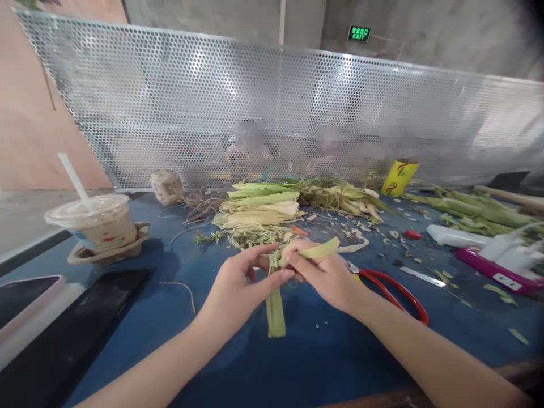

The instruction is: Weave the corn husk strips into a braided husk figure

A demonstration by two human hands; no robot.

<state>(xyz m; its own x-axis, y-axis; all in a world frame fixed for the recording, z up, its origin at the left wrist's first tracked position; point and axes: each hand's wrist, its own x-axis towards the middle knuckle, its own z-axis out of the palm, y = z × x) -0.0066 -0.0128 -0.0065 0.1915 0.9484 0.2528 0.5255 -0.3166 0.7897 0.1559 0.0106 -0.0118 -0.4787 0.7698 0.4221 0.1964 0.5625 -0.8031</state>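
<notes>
A green corn husk braid point(277, 256) is pinched between both hands over the near part of the blue table. My left hand point(243, 276) holds it from the left, thumb and fingers closed. On the other side my right hand point(325, 275) grips it, its fingertips close to the left thumb. One flat husk strip point(276, 314) hangs down below the fingers. Another husk strip point(323, 249) sticks out to the right over my right hand. Past the hands lies a knotted length of braid point(255, 237). The fingers partly hide the spot being held.
Stacked husks point(263, 201) lie behind the hands. Red-handled scissors point(393, 292) and a blade point(423, 277) are at right, near a purple power strip point(493, 269). A drink cup point(97, 224) and a black tablet-like slab point(80, 323) stand left. A perforated metal screen point(170, 102) borders the back.
</notes>
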